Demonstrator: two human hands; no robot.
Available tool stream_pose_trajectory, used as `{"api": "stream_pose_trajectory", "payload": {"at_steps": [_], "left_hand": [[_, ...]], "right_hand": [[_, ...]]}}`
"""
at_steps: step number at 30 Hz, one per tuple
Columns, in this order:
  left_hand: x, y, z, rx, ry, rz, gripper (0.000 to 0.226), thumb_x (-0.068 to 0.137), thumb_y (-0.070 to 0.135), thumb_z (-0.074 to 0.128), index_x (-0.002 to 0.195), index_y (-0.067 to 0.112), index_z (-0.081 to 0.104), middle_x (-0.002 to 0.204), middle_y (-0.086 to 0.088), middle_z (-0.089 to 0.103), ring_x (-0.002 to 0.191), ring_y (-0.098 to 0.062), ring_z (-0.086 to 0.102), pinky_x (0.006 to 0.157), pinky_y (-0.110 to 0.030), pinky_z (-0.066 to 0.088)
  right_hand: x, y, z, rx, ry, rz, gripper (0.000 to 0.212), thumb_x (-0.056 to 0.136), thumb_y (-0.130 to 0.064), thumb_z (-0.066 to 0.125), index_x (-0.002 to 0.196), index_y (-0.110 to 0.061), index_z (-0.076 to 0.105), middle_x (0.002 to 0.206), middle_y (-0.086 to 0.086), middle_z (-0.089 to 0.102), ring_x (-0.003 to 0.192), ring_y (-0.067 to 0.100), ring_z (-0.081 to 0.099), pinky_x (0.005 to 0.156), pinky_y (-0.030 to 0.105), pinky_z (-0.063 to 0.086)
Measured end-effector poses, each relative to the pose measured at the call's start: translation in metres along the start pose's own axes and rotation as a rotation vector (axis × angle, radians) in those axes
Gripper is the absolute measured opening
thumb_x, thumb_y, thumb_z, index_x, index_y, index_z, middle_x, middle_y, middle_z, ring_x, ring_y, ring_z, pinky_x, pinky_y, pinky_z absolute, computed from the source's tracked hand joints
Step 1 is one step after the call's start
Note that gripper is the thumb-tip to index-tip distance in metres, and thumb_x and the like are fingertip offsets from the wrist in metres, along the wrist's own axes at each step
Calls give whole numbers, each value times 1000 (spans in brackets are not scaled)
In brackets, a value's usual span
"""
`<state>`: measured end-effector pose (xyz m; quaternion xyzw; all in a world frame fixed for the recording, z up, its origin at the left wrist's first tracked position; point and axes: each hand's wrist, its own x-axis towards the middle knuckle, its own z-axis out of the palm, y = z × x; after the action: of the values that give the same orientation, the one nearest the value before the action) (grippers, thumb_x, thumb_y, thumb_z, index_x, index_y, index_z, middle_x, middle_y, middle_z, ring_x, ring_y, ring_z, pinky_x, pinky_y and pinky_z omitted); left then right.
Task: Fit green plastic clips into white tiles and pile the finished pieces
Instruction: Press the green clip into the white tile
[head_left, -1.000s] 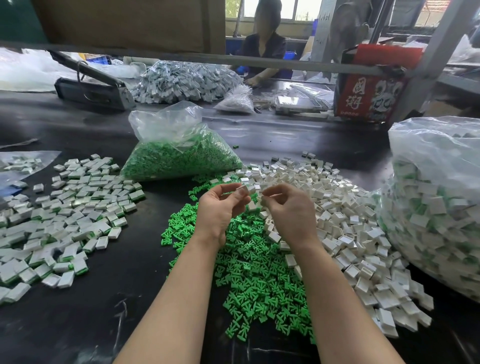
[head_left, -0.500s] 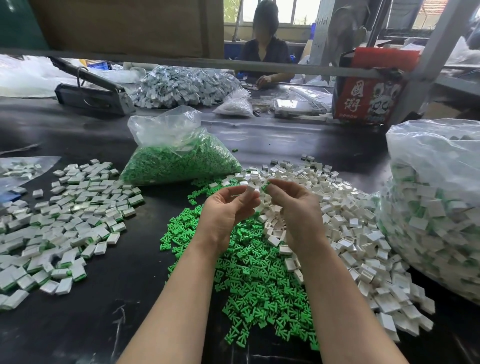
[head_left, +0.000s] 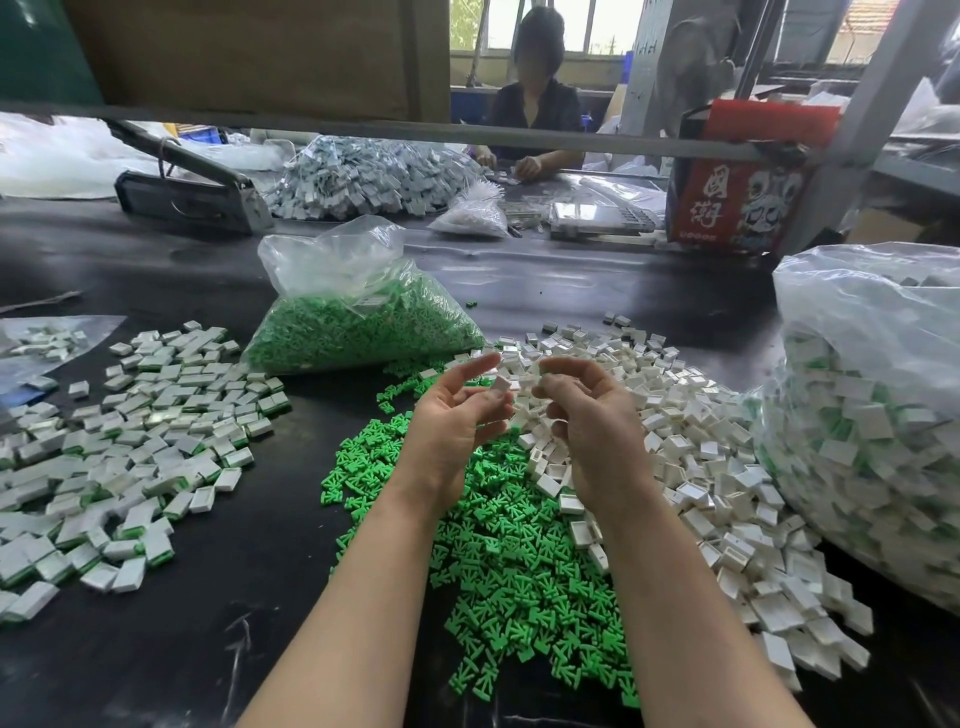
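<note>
The left hand (head_left: 457, 415) is palm up, its fingers half open, and pinches a small white tile (head_left: 501, 384) between thumb and fingertips. The right hand (head_left: 587, 421) has its fingers curled loosely; something green shows at its fingertips, but I cannot tell what it holds. Both hands hover above the pile of green clips (head_left: 498, 561), which are matte and branched. Beside it lie the boxy, glossy white tiles (head_left: 717, 467). The finished pieces (head_left: 130, 441) lie on the black desk (head_left: 249, 597) at left.

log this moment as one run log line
stage: fitting clip into tile | left hand: holds white tile | right hand: pinches green clip | parts: apart, not yet joined | finished pile: left
</note>
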<state>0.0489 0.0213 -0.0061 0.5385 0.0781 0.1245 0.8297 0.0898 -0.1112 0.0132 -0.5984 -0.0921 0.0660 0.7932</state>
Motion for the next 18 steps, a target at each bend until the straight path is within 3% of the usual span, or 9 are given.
{"api": "stream_pose_trajectory", "payload": {"at_steps": [3, 7, 10, 14, 18], "left_hand": [[0, 0, 3, 0, 11, -13, 19, 92, 6, 62, 106, 18, 69, 89, -4, 74, 80, -12, 68, 78, -28, 53], [1, 0, 5, -125, 52, -22, 27, 81, 10, 70, 107, 13, 59, 98, -11, 76, 86, -17, 72, 75, -27, 55], [2, 1, 3, -218, 61, -39, 33, 71, 12, 73, 102, 13, 60, 98, -6, 76, 86, -15, 72, 73, -26, 54], [3, -1, 2, -222, 88, -59, 30, 68, 13, 75, 97, 14, 66, 84, 2, 73, 76, -8, 71, 70, -24, 53], [3, -1, 4, -307, 85, -42, 37, 66, 10, 75, 100, 8, 63, 82, -5, 74, 73, -14, 72, 64, -21, 57]], "right_hand": [[0, 3, 0, -56, -11, -44, 17, 92, -6, 62, 96, -18, 73, 79, -8, 68, 61, -7, 59, 54, 9, 44], [-2, 4, 2, -92, -8, -131, 13, 91, -6, 64, 101, -11, 71, 83, -4, 70, 64, -5, 61, 60, 11, 48], [-3, 4, 4, -154, 20, -197, 10, 91, -7, 65, 96, -12, 71, 88, 0, 72, 78, 6, 68, 70, 15, 52], [-3, 4, 5, -194, 10, -211, 9, 90, -5, 66, 93, -12, 70, 93, 8, 72, 91, 25, 68, 81, 32, 58], [-3, 5, 5, -204, 32, -220, 9, 89, -5, 67, 94, -11, 71, 91, 9, 73, 88, 26, 69, 74, 24, 57]]}}
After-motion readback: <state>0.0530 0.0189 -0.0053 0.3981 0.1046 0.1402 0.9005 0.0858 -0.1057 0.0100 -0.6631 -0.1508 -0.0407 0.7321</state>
